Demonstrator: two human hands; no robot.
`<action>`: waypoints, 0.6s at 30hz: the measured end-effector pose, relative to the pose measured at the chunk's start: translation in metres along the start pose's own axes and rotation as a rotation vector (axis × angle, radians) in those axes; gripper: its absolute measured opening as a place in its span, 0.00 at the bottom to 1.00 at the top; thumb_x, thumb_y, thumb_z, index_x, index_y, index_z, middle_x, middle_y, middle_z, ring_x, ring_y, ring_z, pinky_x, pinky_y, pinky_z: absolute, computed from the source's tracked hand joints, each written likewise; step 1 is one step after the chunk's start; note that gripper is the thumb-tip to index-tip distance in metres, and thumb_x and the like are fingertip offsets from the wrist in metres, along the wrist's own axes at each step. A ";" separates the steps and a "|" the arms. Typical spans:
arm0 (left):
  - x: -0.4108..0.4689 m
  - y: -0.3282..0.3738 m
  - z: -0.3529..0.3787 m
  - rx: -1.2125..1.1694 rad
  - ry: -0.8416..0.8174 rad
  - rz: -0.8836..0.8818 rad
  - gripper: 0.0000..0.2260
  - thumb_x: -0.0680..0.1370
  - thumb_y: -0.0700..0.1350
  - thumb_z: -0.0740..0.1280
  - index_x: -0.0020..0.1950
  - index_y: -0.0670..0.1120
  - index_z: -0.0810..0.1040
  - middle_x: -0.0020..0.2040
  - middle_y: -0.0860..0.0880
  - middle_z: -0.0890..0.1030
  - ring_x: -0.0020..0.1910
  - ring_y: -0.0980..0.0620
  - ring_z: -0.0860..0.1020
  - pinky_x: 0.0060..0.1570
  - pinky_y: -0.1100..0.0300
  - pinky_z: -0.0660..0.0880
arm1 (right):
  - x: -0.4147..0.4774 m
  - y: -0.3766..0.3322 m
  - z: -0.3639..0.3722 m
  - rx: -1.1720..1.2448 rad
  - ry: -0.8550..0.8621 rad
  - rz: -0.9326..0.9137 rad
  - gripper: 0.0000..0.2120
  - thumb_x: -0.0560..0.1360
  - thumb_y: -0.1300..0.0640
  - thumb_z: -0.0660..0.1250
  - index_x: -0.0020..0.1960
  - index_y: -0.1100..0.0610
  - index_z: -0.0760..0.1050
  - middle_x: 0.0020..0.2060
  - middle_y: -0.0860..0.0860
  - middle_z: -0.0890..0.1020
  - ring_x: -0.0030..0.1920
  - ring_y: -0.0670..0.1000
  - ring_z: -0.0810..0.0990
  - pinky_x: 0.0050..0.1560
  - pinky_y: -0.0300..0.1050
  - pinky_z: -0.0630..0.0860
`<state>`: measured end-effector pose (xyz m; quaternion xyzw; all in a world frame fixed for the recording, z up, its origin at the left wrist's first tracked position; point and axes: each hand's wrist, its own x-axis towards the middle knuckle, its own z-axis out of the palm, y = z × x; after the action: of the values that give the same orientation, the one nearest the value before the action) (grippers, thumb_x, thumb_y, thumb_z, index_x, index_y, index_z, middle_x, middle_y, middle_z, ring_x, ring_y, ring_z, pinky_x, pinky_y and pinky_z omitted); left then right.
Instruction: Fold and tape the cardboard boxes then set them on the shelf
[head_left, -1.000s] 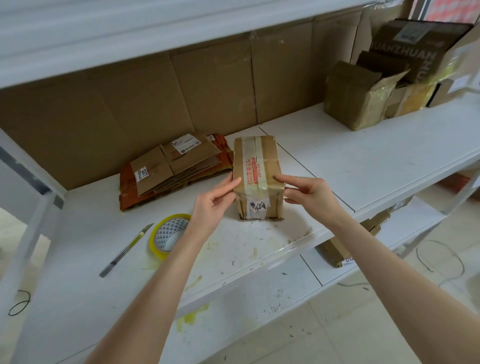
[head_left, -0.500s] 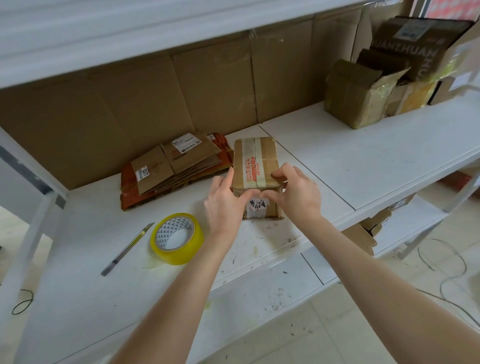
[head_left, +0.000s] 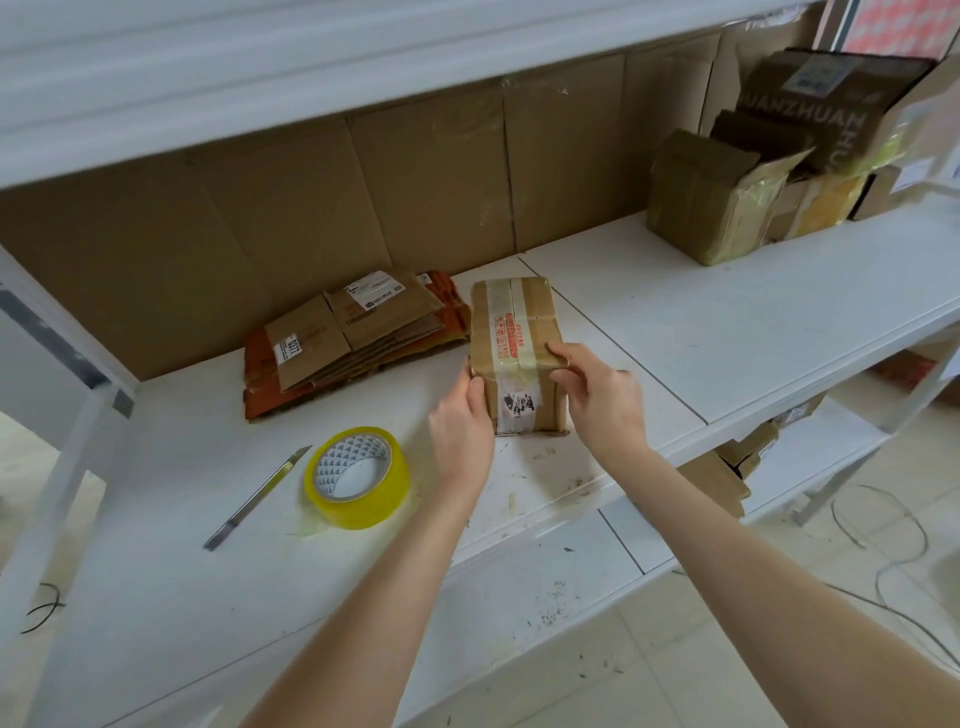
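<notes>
Nearby, the tape roll (head_left: 358, 475) lay idle on the shelf (head_left: 727, 322); the left hand (head_left: 460, 415) and right hand (head_left: 597, 395) gripped the taped box (head_left: 511, 332) there, fingers (head_left: 561, 354) curled round its near end. Beyond, flattened cartons (head_left: 353, 332) awaited folding, so much work seemingly remained.

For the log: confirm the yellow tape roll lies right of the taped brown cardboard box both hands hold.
No: head view shows the yellow tape roll left of the taped brown cardboard box held by left hand and right hand.
</notes>
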<state>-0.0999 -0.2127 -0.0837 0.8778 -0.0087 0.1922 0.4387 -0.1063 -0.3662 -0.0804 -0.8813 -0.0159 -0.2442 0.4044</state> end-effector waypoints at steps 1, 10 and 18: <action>0.000 0.002 0.001 0.025 -0.017 -0.033 0.15 0.84 0.44 0.53 0.60 0.42 0.77 0.39 0.50 0.76 0.42 0.46 0.77 0.35 0.59 0.63 | -0.002 -0.001 0.001 -0.017 0.001 -0.005 0.15 0.81 0.58 0.61 0.67 0.51 0.75 0.35 0.51 0.81 0.31 0.55 0.76 0.38 0.50 0.77; 0.014 0.030 -0.002 -0.040 -0.143 -0.082 0.22 0.84 0.49 0.51 0.78 0.48 0.55 0.60 0.47 0.77 0.48 0.53 0.76 0.43 0.71 0.67 | 0.022 -0.024 -0.004 -0.261 -0.137 0.142 0.21 0.81 0.41 0.52 0.57 0.56 0.71 0.47 0.54 0.80 0.47 0.58 0.79 0.43 0.49 0.74; 0.019 0.028 0.012 -0.041 -0.094 -0.147 0.20 0.84 0.48 0.48 0.72 0.44 0.67 0.63 0.42 0.77 0.62 0.41 0.74 0.58 0.52 0.70 | 0.025 -0.011 0.004 0.046 -0.184 0.376 0.20 0.82 0.45 0.49 0.39 0.52 0.72 0.33 0.48 0.76 0.38 0.53 0.76 0.35 0.45 0.67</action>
<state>-0.0837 -0.2362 -0.0619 0.8749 0.0311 0.1178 0.4686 -0.0858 -0.3602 -0.0635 -0.8779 0.1063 -0.0824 0.4596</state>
